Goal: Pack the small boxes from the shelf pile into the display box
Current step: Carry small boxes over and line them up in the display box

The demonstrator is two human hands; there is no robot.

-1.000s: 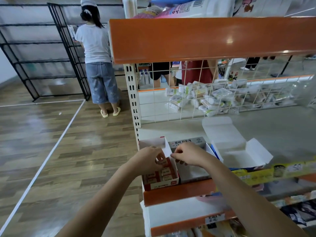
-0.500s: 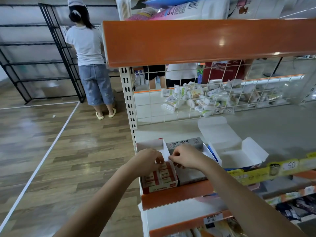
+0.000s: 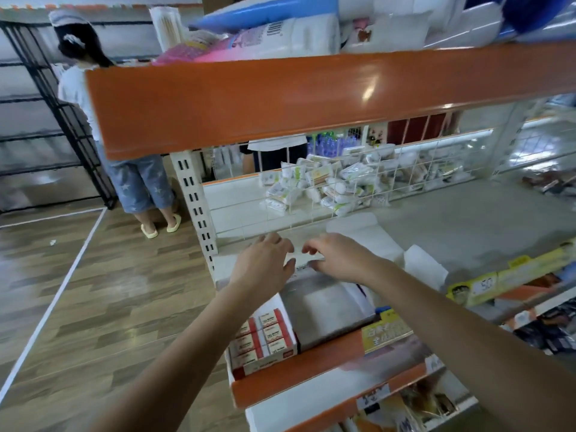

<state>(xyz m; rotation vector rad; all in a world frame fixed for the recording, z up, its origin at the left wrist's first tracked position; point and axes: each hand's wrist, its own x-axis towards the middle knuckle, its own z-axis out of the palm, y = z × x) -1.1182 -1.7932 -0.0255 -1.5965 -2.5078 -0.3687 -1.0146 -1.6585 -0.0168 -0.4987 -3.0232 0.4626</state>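
Display box [image 3: 265, 358]: cardboard, rectangular, red-and-white, at the shelf's [image 3: 467, 219] front left corner, long axis running front to back, open top upward. It holds small boxes [image 3: 274, 332], red-and-white cartons in neat rows. Left hand [image 3: 265, 263] and right hand [image 3: 339, 257] hover behind it, fingers loosely spread; motion blur hides any grasp.

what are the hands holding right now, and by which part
Cannot be told: both the left hand and right hand reach over the display box, blurred.
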